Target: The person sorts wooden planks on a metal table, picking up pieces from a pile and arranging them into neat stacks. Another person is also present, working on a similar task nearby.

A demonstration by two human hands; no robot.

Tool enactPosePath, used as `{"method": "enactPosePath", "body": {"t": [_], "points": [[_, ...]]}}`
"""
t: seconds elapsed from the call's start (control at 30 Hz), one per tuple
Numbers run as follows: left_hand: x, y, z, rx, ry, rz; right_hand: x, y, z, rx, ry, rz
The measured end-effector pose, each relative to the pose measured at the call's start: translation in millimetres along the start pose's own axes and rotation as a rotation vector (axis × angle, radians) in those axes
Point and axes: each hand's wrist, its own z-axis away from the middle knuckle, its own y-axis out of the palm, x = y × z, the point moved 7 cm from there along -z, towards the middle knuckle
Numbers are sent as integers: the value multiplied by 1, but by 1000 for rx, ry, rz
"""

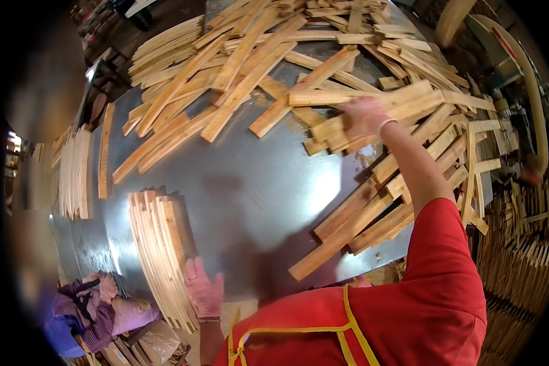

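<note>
My left hand [204, 290], in a pink glove, rests flat against the near end of a neat stack of thin wooden slats [160, 251] standing on edge on the grey metal table [256, 183]. My right hand [365, 116], also gloved in pink, reaches far forward and grips a long wooden slat [372, 97] on top of a big loose pile of slats [268, 55]. My arm in a red sleeve stretches over more slats at the right.
Another row of stacked slats [74, 174] stands at the table's left edge. A person's gloved hands [104, 290] work at the lower left. A ribbed hose [534, 104] curves at the right, with piles of wood pieces [521, 244] below it.
</note>
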Motion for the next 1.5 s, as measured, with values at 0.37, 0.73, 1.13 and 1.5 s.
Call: {"method": "enactPosePath", "body": {"t": [0.37,0.73,1.13,1.5], "points": [[-277,41,-70,71,517,293,-33,30,80,-923,512,-312],[-279,75,-77,719,301,882,60,145,114,-977,755,-1698],[90,4,95,-488,96,35,382,178,190,279,495,-2252],[60,47,54,-54,-126,391,515,120,176,562,-76,-1446]]}}
